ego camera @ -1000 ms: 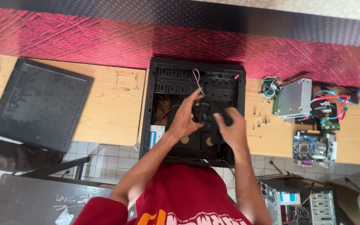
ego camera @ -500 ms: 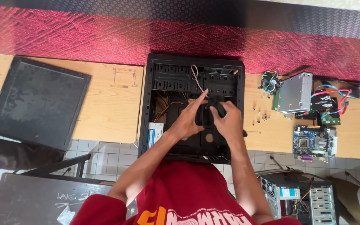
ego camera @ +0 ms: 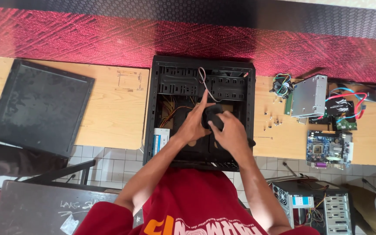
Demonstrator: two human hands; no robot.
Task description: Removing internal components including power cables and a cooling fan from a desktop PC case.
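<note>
Black part: we see a small dark rounded part [ego camera: 212, 116] held over the middle of the open computer case [ego camera: 162, 109], between our two hands; we cannot tell its exact kind.
Left hand: our left hand [ego camera: 194, 124] touches the part's left side, the forefinger stretched straight up toward the case's far wall, the other fingers curled under; we cannot tell how firmly it grips.
Right hand: our right hand [ego camera: 231, 132] closes on the part from the right and below, fingers wrapped over its top edge.
Cables: a thin pale cable [ego camera: 203, 82] loops down from the far wall of the case to just above the forefinger; yellow and orange wires [ego camera: 170, 109] lie in the case's left half, near the left hand.
Edges: the case walls stand close on the left and right of both hands; the near wall lies under our forearms.
Open room: bare wooden counter [ego camera: 118, 109] stretches left of the case up to a black side panel [ego camera: 40, 109] lying flat.
Right side: small screws [ego camera: 271, 119] lie scattered just beside the case; a silver drive [ego camera: 310, 95], a cooler fan [ego camera: 281, 85] and a green circuit board [ego camera: 329, 150] sit farther right, well apart from the hands.
</note>
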